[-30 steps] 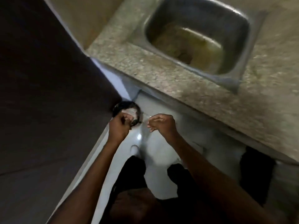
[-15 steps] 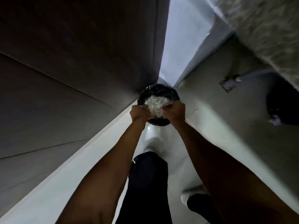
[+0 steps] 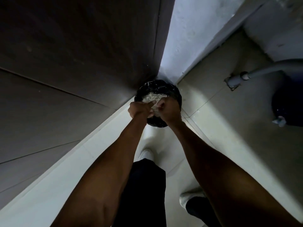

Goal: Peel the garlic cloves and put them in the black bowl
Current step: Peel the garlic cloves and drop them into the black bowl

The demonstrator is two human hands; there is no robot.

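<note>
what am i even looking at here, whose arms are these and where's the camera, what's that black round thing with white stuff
There is no machine here. The camera sits on a person's head and looks down along their own two bare arms, so the view is wide and bent. The left hand and the right hand meet close together over a black round container lined with a black bag, which stands on the pale floor in the corner beside a dark door. Inside lies a heap of pale flaky scraps, probably garlic skins. Both hands have curled fingers and seem to pinch some of this pale stuff between them; exactly what they hold is too small to tell. Below are the person's dark trousers, and a grey pipe is at right.
</note>
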